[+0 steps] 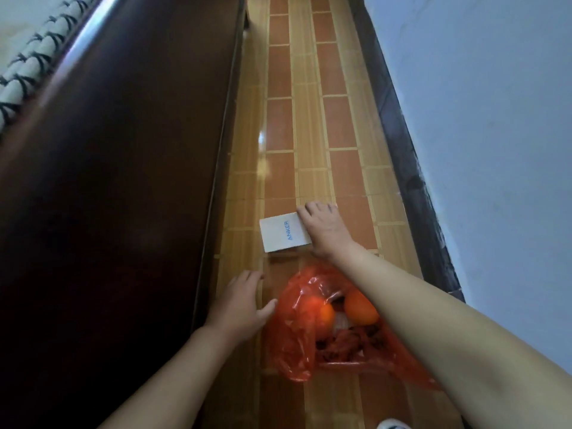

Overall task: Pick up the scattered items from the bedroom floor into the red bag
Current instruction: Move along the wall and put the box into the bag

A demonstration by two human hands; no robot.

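A red plastic bag [294, 339] lies open on the tiled floor between my arms, with two oranges [360, 308] and some dark red items showing inside. Just beyond the bag a white box [283, 235] with blue lettering sits on the floor. My right hand [325, 230] is on the box's right edge, fingers curled over its far corner. My left hand [241, 301] hovers with relaxed fingers beside the bag's left rim, its thumb close to the plastic, holding nothing.
A dark wooden bed frame [123, 181] runs along the left, bedding above it. A dark skirting board [402, 144] and pale wall [495, 119] close off the right. The narrow strip of tiled floor [297, 88] stretches ahead. A white shoe tip [393, 424] shows at the bottom.
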